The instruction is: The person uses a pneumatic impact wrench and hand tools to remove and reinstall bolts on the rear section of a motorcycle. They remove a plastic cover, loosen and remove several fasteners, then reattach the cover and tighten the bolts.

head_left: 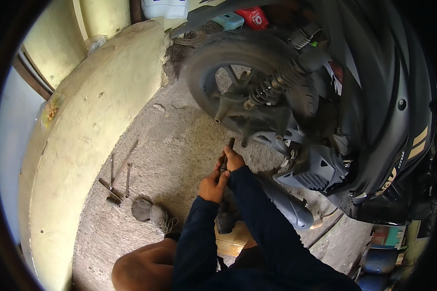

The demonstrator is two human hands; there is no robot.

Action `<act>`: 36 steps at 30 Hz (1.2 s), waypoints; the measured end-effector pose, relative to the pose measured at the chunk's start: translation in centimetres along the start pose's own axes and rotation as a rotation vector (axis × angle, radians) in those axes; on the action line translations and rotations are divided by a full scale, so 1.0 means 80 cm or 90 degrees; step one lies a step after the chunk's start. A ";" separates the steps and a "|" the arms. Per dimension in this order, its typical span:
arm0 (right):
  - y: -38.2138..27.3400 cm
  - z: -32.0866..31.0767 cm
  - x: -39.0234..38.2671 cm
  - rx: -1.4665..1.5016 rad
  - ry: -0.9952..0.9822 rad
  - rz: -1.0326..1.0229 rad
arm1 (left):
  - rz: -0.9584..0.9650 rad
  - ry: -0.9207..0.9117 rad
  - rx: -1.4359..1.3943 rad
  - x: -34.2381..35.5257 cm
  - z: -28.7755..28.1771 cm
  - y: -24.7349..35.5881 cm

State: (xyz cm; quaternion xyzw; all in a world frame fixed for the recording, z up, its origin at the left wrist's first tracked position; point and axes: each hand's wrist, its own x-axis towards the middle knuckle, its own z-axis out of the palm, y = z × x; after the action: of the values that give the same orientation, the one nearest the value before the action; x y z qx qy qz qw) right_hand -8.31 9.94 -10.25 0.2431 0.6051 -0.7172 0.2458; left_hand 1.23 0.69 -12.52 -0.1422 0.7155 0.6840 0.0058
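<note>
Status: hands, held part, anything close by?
Left hand and right hand on dark cylindrical piece. Rear wheel just beyond. Loose tools on floor, left.

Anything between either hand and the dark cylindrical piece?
Nothing visible: the left hand and right hand both grip the dark cylindrical piece directly. The rear wheel sits beyond its exposed end, not between.

Tools (128,181) lie on the floor (165,128) left of the hands (211,188), the motorcycle (374,111) ahead and right.
</note>
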 end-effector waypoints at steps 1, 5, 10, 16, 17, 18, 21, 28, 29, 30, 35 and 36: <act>-0.003 -0.009 -0.010 0.000 -0.061 -0.069 | 0.005 -0.004 -0.034 0.002 0.001 0.008; -0.006 -0.062 -0.044 -0.134 -0.150 -0.203 | 0.034 0.013 -0.120 0.012 -0.003 0.052; 0.029 -0.100 -0.060 -0.375 -0.135 -0.263 | 0.032 0.039 -0.166 0.032 0.016 0.096; 0.031 -0.100 -0.049 -0.336 -0.111 -0.307 | 0.084 0.102 -0.125 0.050 0.034 0.098; 0.029 -0.103 -0.046 -0.342 -0.102 -0.289 | 0.083 0.095 -0.088 0.051 0.032 0.098; 0.029 -0.105 -0.041 -0.340 -0.102 -0.282 | 0.085 0.094 -0.055 0.051 0.030 0.099; 0.046 -0.107 -0.021 -0.361 -0.123 -0.282 | 0.196 0.154 0.198 0.053 0.019 0.108; 0.106 -0.046 0.025 -0.549 -0.127 -0.449 | 0.185 0.121 0.104 0.075 -0.001 0.112; 0.099 -0.038 0.018 -0.550 -0.129 -0.437 | 0.019 0.085 -0.047 0.076 -0.004 0.109; 0.084 -0.044 -0.001 -0.551 -0.117 -0.431 | -0.101 0.034 -0.321 0.075 -0.005 0.108; -0.073 -0.106 -0.161 -0.755 -0.111 -0.278 | -0.276 -0.038 -0.620 0.070 -0.003 0.111; -0.107 -0.107 -0.191 -0.750 -0.114 -0.264 | -0.287 -0.011 -0.593 0.066 0.002 0.113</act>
State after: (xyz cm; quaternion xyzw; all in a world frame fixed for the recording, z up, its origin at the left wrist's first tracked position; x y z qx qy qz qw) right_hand -1.76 20.53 4.75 -0.1164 0.9100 -0.3142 0.2440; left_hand -5.76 0.04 -4.74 -0.2749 0.2863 0.9129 0.0953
